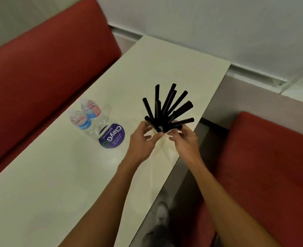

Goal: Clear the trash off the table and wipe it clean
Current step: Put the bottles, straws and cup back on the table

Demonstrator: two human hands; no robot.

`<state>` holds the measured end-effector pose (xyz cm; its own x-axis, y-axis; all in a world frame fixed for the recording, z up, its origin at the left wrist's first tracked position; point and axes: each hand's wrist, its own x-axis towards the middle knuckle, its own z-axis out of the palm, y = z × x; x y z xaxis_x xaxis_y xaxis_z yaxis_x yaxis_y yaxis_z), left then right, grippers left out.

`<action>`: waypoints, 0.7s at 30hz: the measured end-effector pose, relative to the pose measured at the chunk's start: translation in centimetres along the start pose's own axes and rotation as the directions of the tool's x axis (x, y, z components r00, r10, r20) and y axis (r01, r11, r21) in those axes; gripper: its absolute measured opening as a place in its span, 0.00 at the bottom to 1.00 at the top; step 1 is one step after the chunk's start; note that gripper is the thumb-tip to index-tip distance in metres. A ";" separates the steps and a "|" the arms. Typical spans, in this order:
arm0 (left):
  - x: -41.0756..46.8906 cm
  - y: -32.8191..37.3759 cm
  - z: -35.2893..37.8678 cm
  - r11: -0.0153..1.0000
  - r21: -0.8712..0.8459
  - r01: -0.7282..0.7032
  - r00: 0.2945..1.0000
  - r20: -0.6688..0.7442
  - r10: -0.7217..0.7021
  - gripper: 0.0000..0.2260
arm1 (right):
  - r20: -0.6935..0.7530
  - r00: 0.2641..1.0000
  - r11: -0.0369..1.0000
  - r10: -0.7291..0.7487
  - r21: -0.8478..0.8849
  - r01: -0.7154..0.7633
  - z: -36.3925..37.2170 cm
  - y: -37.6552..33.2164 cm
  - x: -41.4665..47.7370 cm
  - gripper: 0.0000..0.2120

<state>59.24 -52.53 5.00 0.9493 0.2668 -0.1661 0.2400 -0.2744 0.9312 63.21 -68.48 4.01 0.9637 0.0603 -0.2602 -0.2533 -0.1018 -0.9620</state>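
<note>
Head view: both hands meet above the table (40, 175), near its right edge, holding a bunch of black straws (168, 107) by the base. Left hand (143, 139) curls its fingers round the lower ends; right hand (185, 141) pinches them from the other side (maybe a clear cup there, can't tell). The straws fan up and away from the fingers, long axes approx. upright, clear of the tabletop. Two water bottles (86, 118) stand well left w/ a purple sticker (112, 136) just beside; the left hand is nearer them. Open room lies past the right edge, twd the red seat (271, 166), prob. the bundle's way out.
</note>
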 end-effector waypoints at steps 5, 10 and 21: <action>1.7 -1.4 -3.2 0.995 -0.052 0.084 0.981 -0.174 -0.091 0.19 | 0.158 0.987 1.000 0.027 0.004 -0.028 4.8 -0.8 3.3 0.06; 3.4 -3.1 -5.5 0.969 -0.170 0.179 0.921 -0.318 -0.225 0.07 | 0.275 0.961 0.994 -0.012 -0.101 0.042 9.2 -0.8 5.9 0.08; 7.0 -4.3 -8.1 0.911 -0.300 0.284 0.789 -0.466 -0.400 0.12 | 0.322 0.946 0.991 0.040 -0.135 0.004 15.5 -1.2 10.0 0.08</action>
<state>63.20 -42.03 2.43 0.5589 0.7507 -0.3523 0.4275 0.1032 0.8981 71.79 -52.39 1.27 0.8742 0.3725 -0.3115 -0.2360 -0.2347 -0.9430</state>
